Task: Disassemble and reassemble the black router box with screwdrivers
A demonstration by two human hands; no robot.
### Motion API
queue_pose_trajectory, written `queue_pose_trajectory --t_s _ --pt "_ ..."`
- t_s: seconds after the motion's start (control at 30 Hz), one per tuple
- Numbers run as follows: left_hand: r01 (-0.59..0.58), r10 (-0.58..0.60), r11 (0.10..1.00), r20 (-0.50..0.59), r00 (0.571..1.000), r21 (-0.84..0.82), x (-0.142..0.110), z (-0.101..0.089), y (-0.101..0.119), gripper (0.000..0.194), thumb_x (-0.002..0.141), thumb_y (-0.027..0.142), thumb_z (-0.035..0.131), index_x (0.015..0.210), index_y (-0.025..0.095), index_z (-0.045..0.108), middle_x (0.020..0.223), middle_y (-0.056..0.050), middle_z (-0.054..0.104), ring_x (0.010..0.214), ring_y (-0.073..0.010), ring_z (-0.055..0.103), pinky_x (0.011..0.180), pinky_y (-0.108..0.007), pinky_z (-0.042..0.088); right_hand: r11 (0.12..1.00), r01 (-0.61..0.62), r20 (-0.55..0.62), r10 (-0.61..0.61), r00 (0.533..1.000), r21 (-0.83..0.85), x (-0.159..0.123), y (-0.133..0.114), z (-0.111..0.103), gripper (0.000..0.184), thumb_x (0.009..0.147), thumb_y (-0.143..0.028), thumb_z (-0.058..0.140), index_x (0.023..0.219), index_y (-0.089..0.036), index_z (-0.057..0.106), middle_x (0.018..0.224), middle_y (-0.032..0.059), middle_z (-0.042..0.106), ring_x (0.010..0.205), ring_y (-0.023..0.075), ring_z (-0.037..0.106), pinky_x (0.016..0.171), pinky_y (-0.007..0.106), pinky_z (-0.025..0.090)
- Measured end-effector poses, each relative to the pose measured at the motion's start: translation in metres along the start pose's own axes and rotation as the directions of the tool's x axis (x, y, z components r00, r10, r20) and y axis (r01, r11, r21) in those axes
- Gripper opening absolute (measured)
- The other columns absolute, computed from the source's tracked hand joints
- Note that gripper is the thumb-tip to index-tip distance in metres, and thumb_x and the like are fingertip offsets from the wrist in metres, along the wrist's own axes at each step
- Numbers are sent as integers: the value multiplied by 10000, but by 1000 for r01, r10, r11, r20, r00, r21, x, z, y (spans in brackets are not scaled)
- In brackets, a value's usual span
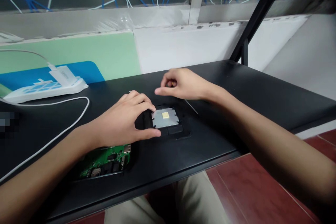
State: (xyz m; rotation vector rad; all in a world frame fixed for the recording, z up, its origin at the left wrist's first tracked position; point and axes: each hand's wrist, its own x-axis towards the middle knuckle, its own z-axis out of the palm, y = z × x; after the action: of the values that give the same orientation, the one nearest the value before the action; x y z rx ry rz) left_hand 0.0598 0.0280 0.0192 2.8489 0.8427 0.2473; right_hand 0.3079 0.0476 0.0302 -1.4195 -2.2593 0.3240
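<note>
A black device casing (172,131) lies on the black desk (236,87), with a grey metal plate (165,117) on top that carries a small yellow pad (165,114). My left hand (126,120) grips the casing's left side, fingers over the top edge and thumb along the front. Just behind the plate, my right hand (181,84) is curled, with thumb and fingers pinched on something small and dark that I cannot make out. A green circuit board (107,161) sits in a black tray under my left wrist.
A white power strip (44,89) with a white charger (63,74) plugged in lies at the back left, and its white cable (52,136) trails across the desk's left side. A thin metal rod (191,106) lies right of the casing. The desk's front edge runs above my lap.
</note>
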Motion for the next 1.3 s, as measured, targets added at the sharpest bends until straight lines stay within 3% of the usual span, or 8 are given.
queue_pose_trajectory --t_s 0.1,0.2,0.4,0.53,0.8,0.93,1.03,1.3 --pt "-14 14 1000 3 1000 19 0 -2 -3 546 869 694 677 1165 236 671 1205 -70 636 1108 -305 509 968 -479 424 996 69 337 -84 938 56 -7 -14 -6 546 699 -701 758 993 -242 736 1022 49 695 917 217 635 780 350 490" --pt "-26 26 999 -7 1000 32 -2 -2 -5 568 849 703 693 1160 230 658 1193 -72 649 1105 -307 513 961 -478 427 999 40 444 -31 895 -11 -13 -23 -4 739 535 -719 851 1101 -267 700 1133 60 651 969 249 626 788 371 516" --pt "55 -56 998 -4 998 -9 -1 -1 -3 682 783 678 753 1247 203 593 1205 -98 629 1138 -322 517 945 -459 456 991 100 440 -53 896 -86 -15 -27 1 605 607 -608 857 1049 -234 681 1109 75 589 951 242 585 774 373 508" --pt "126 -126 991 14 992 -53 -1 -2 -1 746 744 654 776 1306 213 560 1230 -100 599 1152 -333 526 945 -448 464 994 109 427 -89 900 -21 -13 -26 1 536 638 -570 829 1021 -224 684 1115 71 566 910 211 580 764 355 513" --pt "205 -202 976 49 978 -76 -3 -6 -2 891 705 671 780 1428 233 499 1252 -103 590 1164 -350 524 964 -452 459 996 35 402 -65 913 81 -13 -27 -1 541 649 -559 821 1041 -221 664 1008 23 682 738 154 593 646 315 468" --pt "211 -207 975 57 977 -69 -2 -7 1 927 704 696 760 1445 210 486 1268 -114 599 1183 -357 513 968 -450 455 995 20 427 -61 902 99 -12 -26 -1 524 646 -551 832 1007 -219 647 1004 6 690 747 148 603 673 314 470" --pt "194 -192 980 54 980 -48 0 -8 3 869 720 706 743 1402 214 526 1263 -111 605 1171 -352 516 960 -438 454 997 31 418 -59 906 72 -11 -26 -1 526 642 -532 837 1012 -216 636 1027 12 677 773 151 593 696 315 460" --pt "155 -154 988 48 987 -17 0 -9 2 737 740 703 728 1279 218 594 1226 -101 625 1127 -343 522 937 -429 447 980 196 309 -195 931 28 -14 -27 2 476 680 -457 816 1068 -225 664 1076 43 676 954 214 579 806 342 444"
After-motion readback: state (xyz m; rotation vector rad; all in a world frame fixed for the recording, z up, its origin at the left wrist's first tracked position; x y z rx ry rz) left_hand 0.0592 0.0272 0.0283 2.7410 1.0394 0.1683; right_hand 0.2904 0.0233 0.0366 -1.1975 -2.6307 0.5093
